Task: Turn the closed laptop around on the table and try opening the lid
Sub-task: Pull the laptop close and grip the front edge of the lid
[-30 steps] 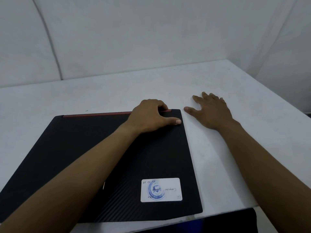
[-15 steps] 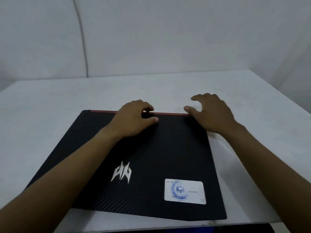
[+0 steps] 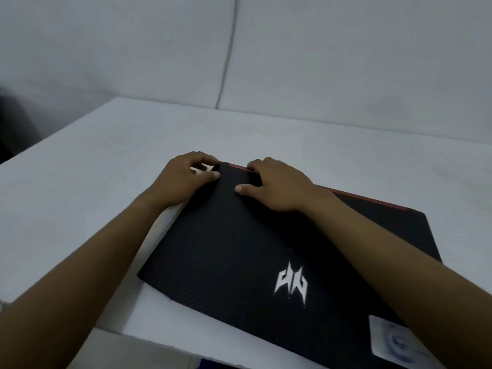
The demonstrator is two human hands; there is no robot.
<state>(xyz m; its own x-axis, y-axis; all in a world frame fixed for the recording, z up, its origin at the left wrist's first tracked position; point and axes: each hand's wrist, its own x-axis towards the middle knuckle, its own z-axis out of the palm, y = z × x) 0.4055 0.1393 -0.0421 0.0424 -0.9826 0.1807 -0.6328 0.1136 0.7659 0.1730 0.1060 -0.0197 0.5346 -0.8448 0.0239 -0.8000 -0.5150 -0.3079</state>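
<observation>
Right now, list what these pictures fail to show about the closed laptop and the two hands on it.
- Head view: the white sticker on the closed black textured laptop is blurred, its print unreadable, partly behind the right forearm.
- Right hand: its fingers curl over the red far edge, so their grip is hidden.
- Left hand covers the far corner.
- Whether the lid has lifted cannot be told.

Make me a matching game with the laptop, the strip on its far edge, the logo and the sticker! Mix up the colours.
Things:
1. laptop lid
2. strip along the far edge
3. logo
4. sticker

Colours:
A. red
B. white with a blue round stamp
C. black
D. silvery white

Pairs: 1-C, 2-A, 3-D, 4-B
</observation>
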